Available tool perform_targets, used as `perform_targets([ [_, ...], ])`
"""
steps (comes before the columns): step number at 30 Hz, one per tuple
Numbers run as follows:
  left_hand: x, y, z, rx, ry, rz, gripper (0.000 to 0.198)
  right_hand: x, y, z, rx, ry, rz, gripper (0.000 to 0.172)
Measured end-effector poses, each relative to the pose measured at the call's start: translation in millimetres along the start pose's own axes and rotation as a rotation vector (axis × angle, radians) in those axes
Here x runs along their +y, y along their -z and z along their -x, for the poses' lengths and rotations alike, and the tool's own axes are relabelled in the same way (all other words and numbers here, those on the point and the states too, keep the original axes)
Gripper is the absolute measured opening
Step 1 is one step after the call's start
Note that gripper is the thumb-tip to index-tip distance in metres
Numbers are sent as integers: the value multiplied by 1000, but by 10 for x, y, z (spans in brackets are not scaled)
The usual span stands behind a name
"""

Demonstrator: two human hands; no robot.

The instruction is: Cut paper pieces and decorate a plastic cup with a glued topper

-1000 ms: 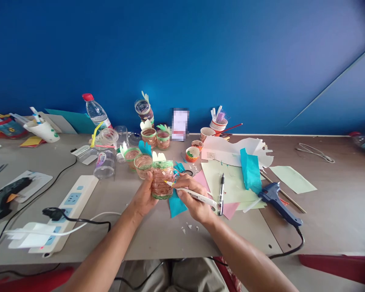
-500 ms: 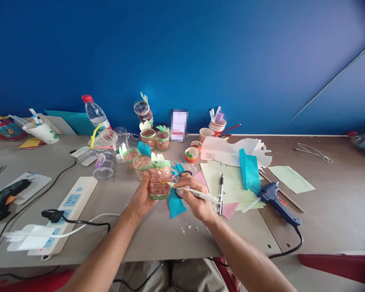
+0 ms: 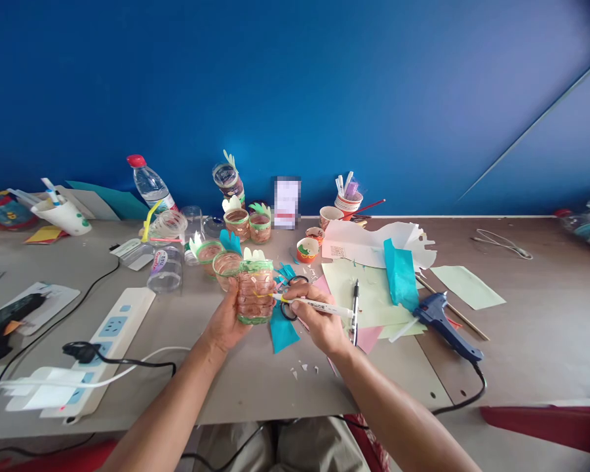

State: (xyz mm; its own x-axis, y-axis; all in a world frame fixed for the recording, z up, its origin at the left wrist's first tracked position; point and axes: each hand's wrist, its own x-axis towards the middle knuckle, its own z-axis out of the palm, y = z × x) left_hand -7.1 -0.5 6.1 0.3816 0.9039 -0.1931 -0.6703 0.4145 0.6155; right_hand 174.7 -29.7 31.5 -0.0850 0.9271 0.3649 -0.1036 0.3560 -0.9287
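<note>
My left hand [image 3: 226,319] is closed round a brown-painted plastic cup [image 3: 255,292] with green bands at its rim and base and pale paper leaf shapes on top. Between the fingers of my right hand [image 3: 319,318] is a white marker [image 3: 319,305], its yellow tip touching the cup's front, where a short yellow line shows. Black-handled scissors [image 3: 290,311] lie partly hidden behind the right hand, on blue paper [image 3: 284,335]. Similar painted cups [image 3: 226,265] with paper leaves stand just behind the held one.
A power strip [image 3: 122,314] with plugs and cords lies at left, near a black glue gun [image 3: 14,321]. To the right are a blue glue gun [image 3: 447,324], a black pen [image 3: 355,308] and paper sheets [image 3: 364,282]. A water bottle [image 3: 150,183] stands by the wall.
The yellow line on the cup looks longer, and the marker tip stays against the cup. The whole view has shifted slightly; both hands keep their hold.
</note>
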Motion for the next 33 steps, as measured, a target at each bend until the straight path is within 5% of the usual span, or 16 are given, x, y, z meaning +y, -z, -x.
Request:
perform_targets([
  [12, -8, -5, 7, -38, 13, 19, 54, 39, -11, 17, 22, -32, -38, 14],
  [23, 9, -50, 4, -34, -31, -20, 55, 31, -13, 36, -46, 97, 43, 16],
  [29, 7, 11, 3, -21, -3, 19, 56, 184, 32, 35, 130, -73, -71, 21],
  [33, 8, 22, -2, -26, -20, -11, 58, 207, 30, -21, 188, -61, -112, 31],
])
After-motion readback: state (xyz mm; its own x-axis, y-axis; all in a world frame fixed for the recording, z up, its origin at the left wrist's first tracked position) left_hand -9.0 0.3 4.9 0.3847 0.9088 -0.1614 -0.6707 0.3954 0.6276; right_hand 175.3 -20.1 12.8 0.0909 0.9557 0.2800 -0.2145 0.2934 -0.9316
